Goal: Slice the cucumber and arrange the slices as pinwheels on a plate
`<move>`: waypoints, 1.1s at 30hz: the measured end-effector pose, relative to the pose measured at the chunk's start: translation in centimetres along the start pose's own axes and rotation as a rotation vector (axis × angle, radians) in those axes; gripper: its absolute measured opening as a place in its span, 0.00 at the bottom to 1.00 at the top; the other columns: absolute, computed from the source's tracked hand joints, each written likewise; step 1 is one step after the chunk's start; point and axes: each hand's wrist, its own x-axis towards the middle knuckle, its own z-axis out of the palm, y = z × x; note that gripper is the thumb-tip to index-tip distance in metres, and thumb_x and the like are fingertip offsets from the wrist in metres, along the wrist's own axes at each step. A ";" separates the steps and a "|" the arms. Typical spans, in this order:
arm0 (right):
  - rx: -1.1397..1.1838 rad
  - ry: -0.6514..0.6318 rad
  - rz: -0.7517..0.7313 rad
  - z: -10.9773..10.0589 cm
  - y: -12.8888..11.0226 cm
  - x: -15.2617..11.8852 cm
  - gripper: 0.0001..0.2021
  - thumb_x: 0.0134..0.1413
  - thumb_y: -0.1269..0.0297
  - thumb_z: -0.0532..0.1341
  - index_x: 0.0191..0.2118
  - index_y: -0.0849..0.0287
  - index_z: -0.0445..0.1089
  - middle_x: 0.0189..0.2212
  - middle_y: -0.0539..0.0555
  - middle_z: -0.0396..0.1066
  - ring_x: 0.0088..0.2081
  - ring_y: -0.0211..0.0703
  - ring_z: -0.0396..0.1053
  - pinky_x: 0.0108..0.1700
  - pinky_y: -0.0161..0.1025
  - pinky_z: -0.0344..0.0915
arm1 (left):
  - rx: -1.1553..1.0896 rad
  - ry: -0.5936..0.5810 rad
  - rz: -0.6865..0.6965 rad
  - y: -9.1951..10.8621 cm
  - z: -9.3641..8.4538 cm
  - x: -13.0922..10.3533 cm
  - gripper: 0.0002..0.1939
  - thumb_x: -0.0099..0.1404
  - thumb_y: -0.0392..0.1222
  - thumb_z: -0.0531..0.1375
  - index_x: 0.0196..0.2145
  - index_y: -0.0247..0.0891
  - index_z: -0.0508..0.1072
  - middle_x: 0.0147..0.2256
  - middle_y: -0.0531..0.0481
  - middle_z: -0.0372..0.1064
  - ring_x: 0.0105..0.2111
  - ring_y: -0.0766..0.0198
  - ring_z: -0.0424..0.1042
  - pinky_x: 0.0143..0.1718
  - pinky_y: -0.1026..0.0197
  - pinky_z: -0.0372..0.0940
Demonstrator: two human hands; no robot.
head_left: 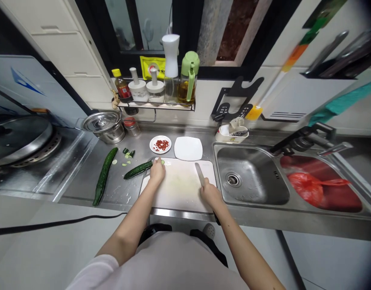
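Observation:
My left hand [158, 172] is closed around the cut end of a cucumber [138, 169], over the left edge of a white cutting board [181, 193]. The cucumber's dark, bumpy body sticks out to the left past the board. In my right hand [211, 193] is a knife [200, 173], held over the board's right side with its blade pointing away from me. A second, longer cucumber [104, 177] lies whole on the steel counter at the left. Cucumber scraps [129, 154] are scattered between the two. The board's surface looks wet.
Behind the board stand a small plate of chopped red pieces [160, 144] and a white square plate [188, 148]. A sink [251, 177] adjoins on the right, with a red plastic bag [307, 189] in its second basin. A lidded pot [104, 125] and a covered wok [19, 139] are at the left.

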 end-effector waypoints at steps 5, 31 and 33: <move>-0.011 -0.002 0.000 0.2 0.1 0.1 0.16 0.62 0.68 0.47 0.55 0.62 0.56 0.43 0.64 0.74 0.46 0.52 0.73 0.40 0.41 0.61 | 0.104 -0.082 -0.023 1.0 -0.1 2.0 0.18 0.67 0.32 0.47 0.50 0.30 0.71 0.49 0.30 0.63 0.40 0.53 0.73 0.42 0.55 0.64; 0.010 -0.017 -0.005 0.2 0.1 0.3 0.16 0.62 0.69 0.48 0.55 0.61 0.56 0.43 0.65 0.74 0.47 0.52 0.73 0.42 0.41 0.61 | -0.030 0.003 0.052 0.3 0.0 0.8 0.10 0.65 0.36 0.54 0.41 0.39 0.75 0.41 0.42 0.72 0.40 0.56 0.71 0.40 0.59 0.62; 0.008 -0.012 -0.002 0.3 0.1 0.3 0.16 0.61 0.69 0.48 0.55 0.61 0.56 0.43 0.65 0.74 0.47 0.52 0.73 0.42 0.41 0.62 | -0.152 -0.019 0.015 0.4 0.4 0.5 0.10 0.63 0.36 0.57 0.41 0.39 0.75 0.36 0.46 0.73 0.37 0.59 0.72 0.39 0.61 0.62</move>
